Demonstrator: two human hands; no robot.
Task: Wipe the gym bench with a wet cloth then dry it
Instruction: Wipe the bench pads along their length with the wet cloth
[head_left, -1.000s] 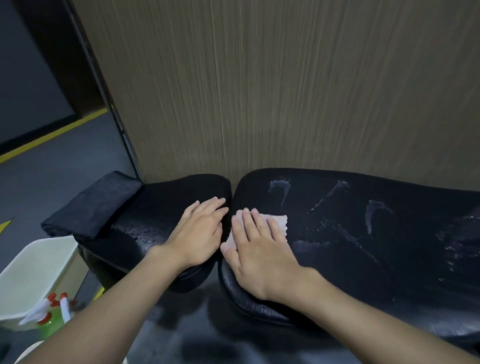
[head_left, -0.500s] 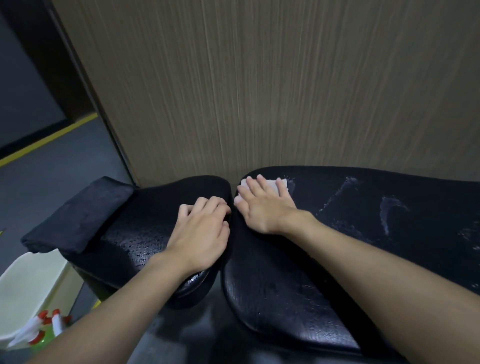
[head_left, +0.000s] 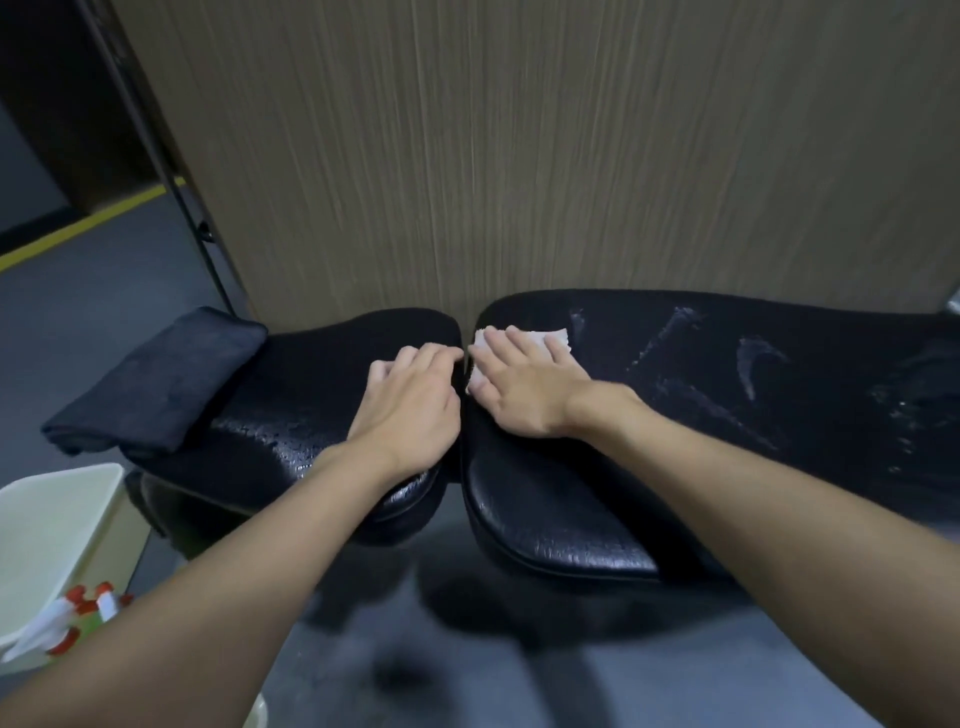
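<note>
Right hand (head_left: 524, 397), fingers flat, presses a white cloth (head_left: 557, 340) on the wet-streaked black bench (head_left: 753, 467). Left hand (head_left: 410, 405) rests beside it, holding nothing, fingers loosely bent. A wood-grain wall (head_left: 519, 156) stands beyond the fingertips.

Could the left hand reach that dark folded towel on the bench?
Probably yes. The left hand rests on the same pad as the dark towel, and only bare pad lies between them.
</note>
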